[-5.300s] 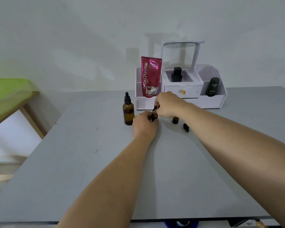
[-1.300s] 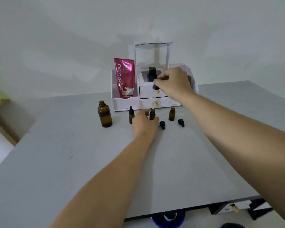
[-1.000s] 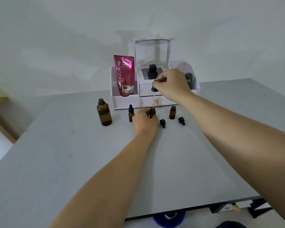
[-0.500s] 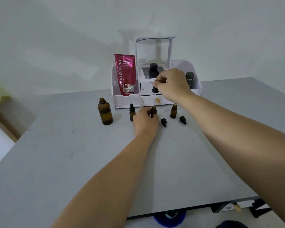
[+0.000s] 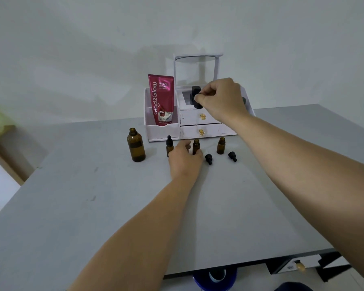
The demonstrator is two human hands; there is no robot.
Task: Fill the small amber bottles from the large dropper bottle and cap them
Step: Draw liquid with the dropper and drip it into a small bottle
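Right hand (image 5: 220, 99) pinches the dropper (image 5: 198, 105) above the open small bottle (image 5: 196, 146) the left hand (image 5: 184, 159) grips; drift risks spilling drops.

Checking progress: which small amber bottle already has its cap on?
The leftmost small bottle, beside the left hand, wears a black dropper cap; the other two stand open.

Dim, soft light is falling from the front, casting faint shadows on the pale grey-white wall (image 5: 72, 59); wide-angle edges are bending.
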